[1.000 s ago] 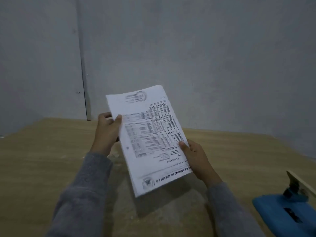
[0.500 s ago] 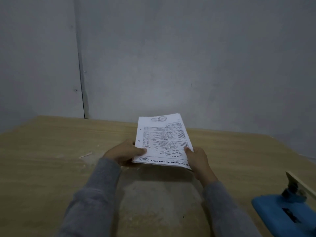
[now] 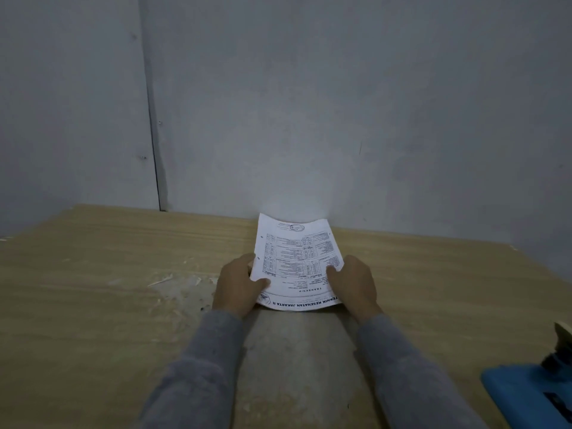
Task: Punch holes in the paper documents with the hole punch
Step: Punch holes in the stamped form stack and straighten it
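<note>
- Paper documents (image 3: 297, 264) lie near the worktop's (image 3: 93, 305) far edge, by the wall
- Left hand (image 3: 240, 284) and right hand (image 3: 356, 283) pinch the near corners, thumbs on top
- Blue hole punch (image 3: 532, 394) sits at the right edge

Matt printed paper documents (image 3: 297, 261); scuffed wood-grain table (image 3: 93, 289).

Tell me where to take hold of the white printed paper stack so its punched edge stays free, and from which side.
Grip the white printed paper stack by its near short edge, the one with the bold heading, coming from the person's side. The left hand and right hand already pinch those near corners, thumbs on top. A small hole shows on the left long edge, so probably keep fingers off that margin.
</note>
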